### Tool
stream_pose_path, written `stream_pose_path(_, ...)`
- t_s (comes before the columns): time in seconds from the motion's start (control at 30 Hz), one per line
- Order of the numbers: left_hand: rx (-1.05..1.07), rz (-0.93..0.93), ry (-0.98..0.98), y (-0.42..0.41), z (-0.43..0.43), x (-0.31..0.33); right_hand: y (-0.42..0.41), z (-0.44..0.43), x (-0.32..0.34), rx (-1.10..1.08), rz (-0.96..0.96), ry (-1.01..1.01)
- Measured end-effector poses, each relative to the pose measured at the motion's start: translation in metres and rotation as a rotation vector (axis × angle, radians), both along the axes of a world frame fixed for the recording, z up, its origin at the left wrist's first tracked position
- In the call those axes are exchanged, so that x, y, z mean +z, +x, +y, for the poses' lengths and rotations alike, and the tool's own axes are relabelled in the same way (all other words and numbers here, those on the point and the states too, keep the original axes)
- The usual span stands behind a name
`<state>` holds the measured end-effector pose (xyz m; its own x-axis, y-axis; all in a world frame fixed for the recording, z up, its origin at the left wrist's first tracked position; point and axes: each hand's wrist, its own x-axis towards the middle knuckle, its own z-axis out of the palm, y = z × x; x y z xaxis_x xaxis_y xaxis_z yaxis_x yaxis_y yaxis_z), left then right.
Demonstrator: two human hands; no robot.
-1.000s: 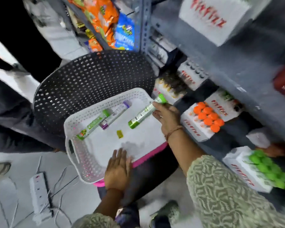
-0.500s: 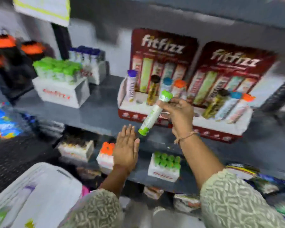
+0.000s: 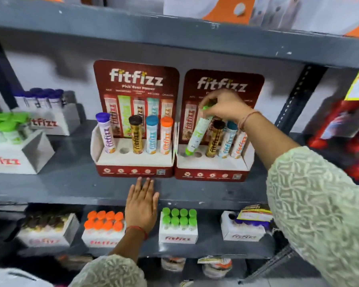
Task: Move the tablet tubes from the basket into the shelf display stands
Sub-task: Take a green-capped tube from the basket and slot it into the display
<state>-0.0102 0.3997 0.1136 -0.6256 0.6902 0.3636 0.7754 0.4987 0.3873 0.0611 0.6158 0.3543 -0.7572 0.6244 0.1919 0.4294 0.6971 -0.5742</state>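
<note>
One tube (image 3: 197, 131) is going in, tilted, right hand (image 3: 222, 106) grasping its cap over the right stand (image 3: 211, 162)'s left-end holes. Left hand (image 3: 142, 204) is lying flat, fingers released, on the shelf (image 3: 50, 183) edge. Three holes are showing empty.

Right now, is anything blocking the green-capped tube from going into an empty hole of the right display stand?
Nothing visible does. The right hand holds the green tube tilted, its lower end at the two empty holes left of the gold tube. The left hand lies flat on the shelf edge, clear of it.

Two holes lie open at the left of the right display stand (image 3: 214, 162), hemmed by the brown-capped tube (image 3: 215, 139) and the stand's left wall.
</note>
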Motion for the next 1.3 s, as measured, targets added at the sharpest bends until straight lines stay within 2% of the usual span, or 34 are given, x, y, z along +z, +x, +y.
stream_pose_path(0.13,0.000,-0.018,-0.045,0.000,0.001,-0.001,-0.005,0.010,-0.016,-0.024,-0.083,0.141)
stream_pose_path(0.23,-0.003,-0.013,-0.072,-0.001,0.001,-0.002,-0.003,0.017,-0.025,-0.036,-0.070,0.200)
stream_pose_path(0.4,-0.010,-0.009,-0.076,-0.001,0.002,-0.004,-0.003,0.024,-0.027,-0.022,-0.042,0.189)
stream_pose_path(0.6,-0.022,-0.021,-0.085,-0.001,0.001,-0.005,-0.004,0.016,-0.032,0.119,-0.205,0.146)
stream_pose_path(0.8,-0.034,-0.029,-0.107,-0.004,0.000,-0.005,-0.004,0.015,-0.029,0.046,-0.295,0.271)
stream_pose_path(1.1,-0.080,-0.023,-0.107,-0.006,-0.002,-0.002,-0.002,0.009,-0.026,0.056,-0.354,0.264)
stream_pose_path(1.17,-0.106,-0.038,-0.082,-0.005,-0.005,0.002,0.004,0.000,-0.028,0.015,-0.232,0.298)
stream_pose_path(1.23,-0.078,-0.083,-0.027,-0.003,-0.016,0.008,0.005,-0.024,-0.039,-0.007,0.134,0.455)
stream_pose_path(1.3,0.028,-0.110,0.055,-0.003,-0.039,0.003,-0.003,-0.065,-0.062,0.120,0.485,0.535)
